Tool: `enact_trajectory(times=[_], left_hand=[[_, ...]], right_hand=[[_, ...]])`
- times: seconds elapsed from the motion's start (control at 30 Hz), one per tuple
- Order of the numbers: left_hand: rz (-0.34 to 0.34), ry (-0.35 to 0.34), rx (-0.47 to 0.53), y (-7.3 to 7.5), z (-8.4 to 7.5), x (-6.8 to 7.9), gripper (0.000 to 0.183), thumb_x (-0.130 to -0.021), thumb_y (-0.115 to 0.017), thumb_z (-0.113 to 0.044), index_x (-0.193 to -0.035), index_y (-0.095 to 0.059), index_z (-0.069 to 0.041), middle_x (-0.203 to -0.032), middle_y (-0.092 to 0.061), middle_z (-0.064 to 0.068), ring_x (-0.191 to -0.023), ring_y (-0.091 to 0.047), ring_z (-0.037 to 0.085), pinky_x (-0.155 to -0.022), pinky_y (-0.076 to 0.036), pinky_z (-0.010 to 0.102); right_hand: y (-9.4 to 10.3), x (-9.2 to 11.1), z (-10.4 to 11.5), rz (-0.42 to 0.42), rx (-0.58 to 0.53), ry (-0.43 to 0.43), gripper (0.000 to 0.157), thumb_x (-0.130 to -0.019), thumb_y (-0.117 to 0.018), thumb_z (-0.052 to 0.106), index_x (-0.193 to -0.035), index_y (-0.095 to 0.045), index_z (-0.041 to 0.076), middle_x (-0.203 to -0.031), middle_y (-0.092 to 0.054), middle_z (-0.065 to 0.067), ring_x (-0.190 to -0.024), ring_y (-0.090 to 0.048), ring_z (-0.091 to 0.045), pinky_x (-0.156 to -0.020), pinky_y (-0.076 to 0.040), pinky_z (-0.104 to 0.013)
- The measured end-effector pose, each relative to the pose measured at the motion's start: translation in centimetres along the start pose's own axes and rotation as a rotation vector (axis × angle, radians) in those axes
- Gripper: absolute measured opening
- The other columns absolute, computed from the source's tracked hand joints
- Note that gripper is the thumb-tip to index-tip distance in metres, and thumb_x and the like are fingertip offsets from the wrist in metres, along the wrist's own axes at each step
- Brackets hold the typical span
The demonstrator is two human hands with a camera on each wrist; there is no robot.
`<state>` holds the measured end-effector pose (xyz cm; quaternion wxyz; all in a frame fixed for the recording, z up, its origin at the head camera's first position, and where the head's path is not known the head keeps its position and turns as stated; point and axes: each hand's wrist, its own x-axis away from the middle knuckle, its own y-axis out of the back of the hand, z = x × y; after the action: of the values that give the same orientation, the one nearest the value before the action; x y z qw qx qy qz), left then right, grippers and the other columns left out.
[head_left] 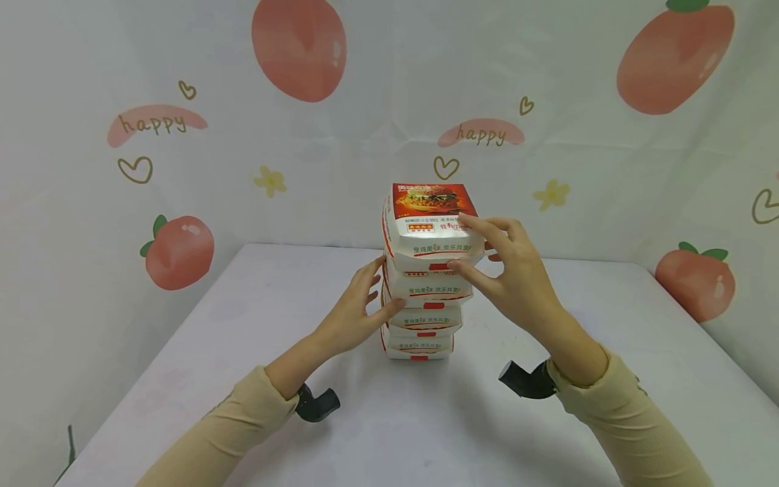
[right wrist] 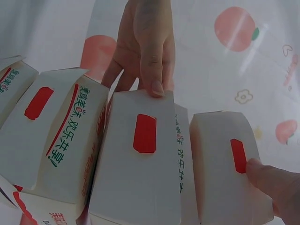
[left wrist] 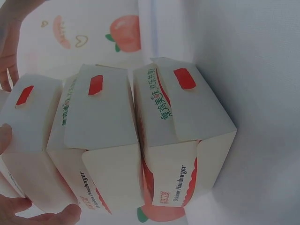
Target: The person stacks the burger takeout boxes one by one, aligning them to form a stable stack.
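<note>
A stack of white burger boxes [head_left: 422, 291] stood near the middle of the white table [head_left: 426, 433], well in front of the backdrop cloth [head_left: 389, 101] printed with peaches, hearts and the word "happy". Four boxes could be counted in the head view, each with a red tab on its front flap and green lettering beneath. The top box [head_left: 432, 226] carried a red burger picture on its lid and sat a little askew on the box under it.

The right hand [head_left: 508, 270] gripped the top box from the right of the stack: the fingers lay curled over the lid's near edge and the thumb pressed the front flap by the red tab. In the right wrist view that thumb [right wrist: 269, 180] touched the box face beside its tab.

The left hand [head_left: 359, 308] rested against the left side of the stack, below the top box, with the fingers straight and spread along the middle boxes, holding nothing. In the left wrist view a fingertip [left wrist: 61, 216] touched a box wall at its lower edge.

Both forearms wore beige sleeves [head_left: 627, 419], and a black camera mount [head_left: 526, 380] sat at each wrist, just in front of the stack.
</note>
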<state>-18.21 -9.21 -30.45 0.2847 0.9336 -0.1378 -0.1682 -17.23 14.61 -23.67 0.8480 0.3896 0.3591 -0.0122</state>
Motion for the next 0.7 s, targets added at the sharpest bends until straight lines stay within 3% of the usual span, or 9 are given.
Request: enact_trajectory(times=[0.7], left_hand=[[-0.006, 0.011, 0.007, -0.07, -0.03, 0.01, 0.078, -0.091, -0.060, -0.031, -0.150, -0.012, -0.014, -0.154, -0.019, 0.009, -0.139, -0.030, 0.036, -0.109, -0.039, 0.047]], right_hand=[[-0.01, 0.06, 0.17, 0.020, 0.013, -0.022, 0.063, -0.081, -0.074, 0.021, -0.137, -0.046, 0.021, -0.127, -0.043, -0.015, -0.108, -0.049, -0.027, -0.083, -0.051, -0.042]])
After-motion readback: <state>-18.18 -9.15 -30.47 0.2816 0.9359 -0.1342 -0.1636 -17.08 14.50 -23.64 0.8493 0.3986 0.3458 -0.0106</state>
